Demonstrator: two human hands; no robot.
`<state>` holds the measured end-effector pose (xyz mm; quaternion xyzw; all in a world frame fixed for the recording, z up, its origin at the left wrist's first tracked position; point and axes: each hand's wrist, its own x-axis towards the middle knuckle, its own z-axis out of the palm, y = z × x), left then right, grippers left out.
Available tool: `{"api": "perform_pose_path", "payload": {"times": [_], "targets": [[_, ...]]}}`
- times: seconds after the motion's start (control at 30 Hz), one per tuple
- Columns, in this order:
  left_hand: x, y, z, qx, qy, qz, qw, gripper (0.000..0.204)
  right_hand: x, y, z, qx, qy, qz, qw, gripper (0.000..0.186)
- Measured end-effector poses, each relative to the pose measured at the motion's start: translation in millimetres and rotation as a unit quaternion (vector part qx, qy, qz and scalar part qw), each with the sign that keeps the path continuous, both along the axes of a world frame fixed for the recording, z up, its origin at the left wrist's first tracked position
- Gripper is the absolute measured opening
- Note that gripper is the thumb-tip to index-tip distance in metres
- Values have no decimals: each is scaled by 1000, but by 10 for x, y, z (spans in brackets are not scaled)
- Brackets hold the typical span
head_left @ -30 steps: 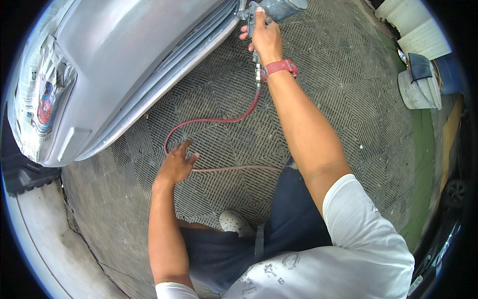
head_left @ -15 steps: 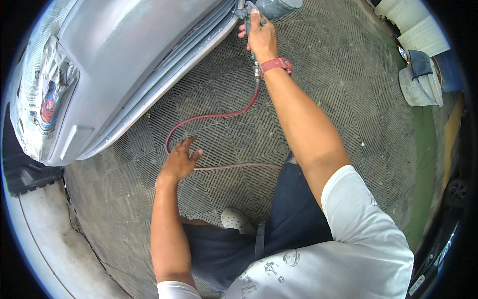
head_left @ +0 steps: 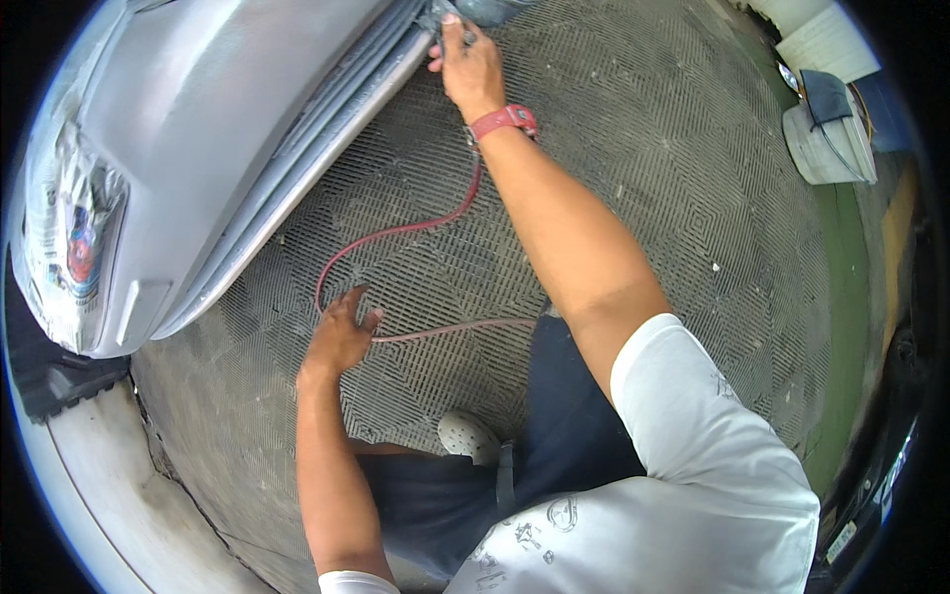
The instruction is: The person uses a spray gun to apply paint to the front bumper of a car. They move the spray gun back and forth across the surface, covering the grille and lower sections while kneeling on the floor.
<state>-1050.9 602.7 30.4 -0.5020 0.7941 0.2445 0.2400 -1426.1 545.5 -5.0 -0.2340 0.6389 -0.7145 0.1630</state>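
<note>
Right grip (head_left: 471, 71) wrapped round a spray gun (head_left: 433, 20), far side, left of the middle. Thumb lies up along the body. Trigger hidden; whether it is squeezed, cannot tell. Grey cup (head_left: 492, 8) sits right of the gun, cut off by the view's edge. Gun is close by the far end of a slatted edge on the grey car panel (head_left: 223, 119), far left; nozzle unclear. Red hose (head_left: 396, 232) runs nearer from the wrist and loops left above the ribbed floor mat (head_left: 614, 129).

Left grip (head_left: 341, 332) released, fingers loosely spread, nothing held. Hose passes behind it; contact can't be told.

Handling, my judgement: gun square to the surface, gap even, curve followed with the whole arm, no wrist flick. Slats want passes from more than one angle. Free hand best minds hose slack, so none brushes the panel.

Writing: printed paper (head_left: 84, 238) over the panel's left end, text and a coloured picture, too small to read. White shirt (head_left: 643, 535): dark emblems, illegible. Pale plate (head_left: 841, 542), near right: blurred. No brand made out on the gun.
</note>
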Motion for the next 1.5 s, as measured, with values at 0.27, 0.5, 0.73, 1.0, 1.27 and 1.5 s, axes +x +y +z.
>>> {"api": "perform_pose_path", "payload": {"times": [0.27,0.5,0.73,1.0,1.27,1.5], "targets": [[-307,60,-30,-113,78,-67,988,59,-60,13,-113,26,84,-57,994,51],[-1555,-99,245,-192,144,-123,963,65,-108,152,-84,-16,-25,7,1000,51],[-2661,-695,101,-328,145,-132,924,66,-177,336,-38,-52,-22,52,997,56],[-3180,-1101,12,-295,102,-80,947,72,-223,551,-10,-39,56,56,996,54],[-3425,-1283,-115,-305,146,-39,940,80,-333,625,0,-10,59,50,997,54],[-3486,-1427,-156,-286,209,-19,935,88,-309,654,76,-39,46,69,996,51]]}}
